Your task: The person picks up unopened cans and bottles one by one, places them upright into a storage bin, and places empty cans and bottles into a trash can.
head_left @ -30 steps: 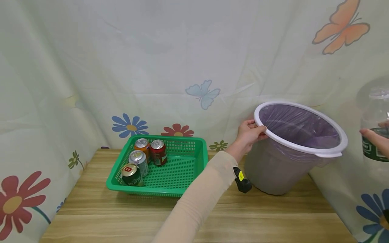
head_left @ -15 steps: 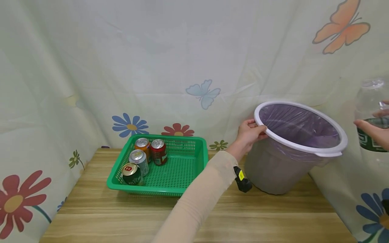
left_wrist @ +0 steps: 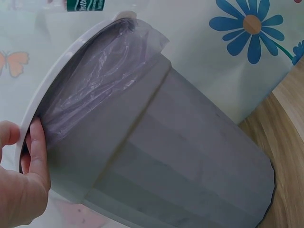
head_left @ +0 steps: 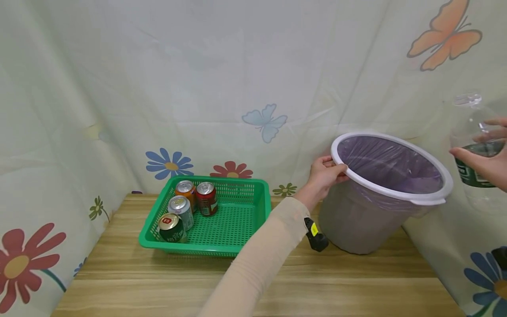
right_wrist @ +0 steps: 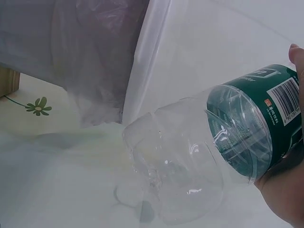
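At the right of the head view stands a grey trash can with a white rim and a purple plastic bag lining it. My left hand pinches the rim's left side between thumb and fingers. The left wrist view shows that hand with fingers under the rim. Off the can's right side, my right hand grips a clear plastic bottle with a green label, held up in the air. In the right wrist view the bottle's clear end points toward the can; no liquid shows inside.
A green plastic basket sits on the wooden table at the left, with several drink cans standing in its left half. A flowered and butterfly-printed curtain hangs behind and along both sides.
My right hand has moved left and upward with the bottle, bringing it nearer the trash can. The left hand keeps its hold on the rim, and the basket has not moved.
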Motion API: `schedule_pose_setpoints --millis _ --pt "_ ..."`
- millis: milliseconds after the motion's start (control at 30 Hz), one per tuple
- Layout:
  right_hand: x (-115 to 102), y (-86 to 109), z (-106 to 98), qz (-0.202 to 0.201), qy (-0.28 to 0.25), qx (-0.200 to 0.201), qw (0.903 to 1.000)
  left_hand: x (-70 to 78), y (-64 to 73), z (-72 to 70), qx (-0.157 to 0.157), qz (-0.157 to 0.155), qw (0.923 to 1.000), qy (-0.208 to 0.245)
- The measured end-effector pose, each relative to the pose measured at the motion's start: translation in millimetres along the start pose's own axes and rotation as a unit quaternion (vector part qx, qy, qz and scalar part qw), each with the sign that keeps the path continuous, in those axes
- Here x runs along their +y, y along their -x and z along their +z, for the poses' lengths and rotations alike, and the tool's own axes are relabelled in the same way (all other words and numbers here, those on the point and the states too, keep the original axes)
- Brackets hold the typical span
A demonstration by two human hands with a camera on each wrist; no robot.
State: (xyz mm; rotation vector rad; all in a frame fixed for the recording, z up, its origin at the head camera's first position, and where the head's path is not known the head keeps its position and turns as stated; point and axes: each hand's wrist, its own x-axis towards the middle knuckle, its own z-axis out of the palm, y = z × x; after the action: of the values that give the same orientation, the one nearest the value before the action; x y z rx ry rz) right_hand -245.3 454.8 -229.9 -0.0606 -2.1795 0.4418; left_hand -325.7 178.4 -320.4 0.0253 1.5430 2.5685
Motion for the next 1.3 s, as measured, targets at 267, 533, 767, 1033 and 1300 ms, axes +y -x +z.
schedule_pose_setpoints --millis 267,533,767,1033,1300 --pt "-3.4 -8.7 4.4 0.014 0.019 -0.051 0.9984 0.0 0.7 -0.7 0.000 0.001 1.0000 -0.004" --pt "10.7 -31.8 16.1 -0.003 0.066 -0.103 0.9925 -0.2 0.0 -0.4 0.002 0.002 1.0000 -0.004" --pt "23.7 -43.5 29.2 0.008 0.048 -0.127 0.9907 0.5 0.0 0.1 0.003 -0.001 1.0000 -0.005" --pt "-6.4 -43.7 23.1 0.030 0.029 -0.170 0.9846 0.2 0.7 -0.1 0.000 -0.001 1.0000 -0.005" --pt "-22.7 -47.9 21.5 0.026 0.023 -0.194 0.9803 -1.1 0.1 -0.9 -0.004 0.000 1.0000 0.000"
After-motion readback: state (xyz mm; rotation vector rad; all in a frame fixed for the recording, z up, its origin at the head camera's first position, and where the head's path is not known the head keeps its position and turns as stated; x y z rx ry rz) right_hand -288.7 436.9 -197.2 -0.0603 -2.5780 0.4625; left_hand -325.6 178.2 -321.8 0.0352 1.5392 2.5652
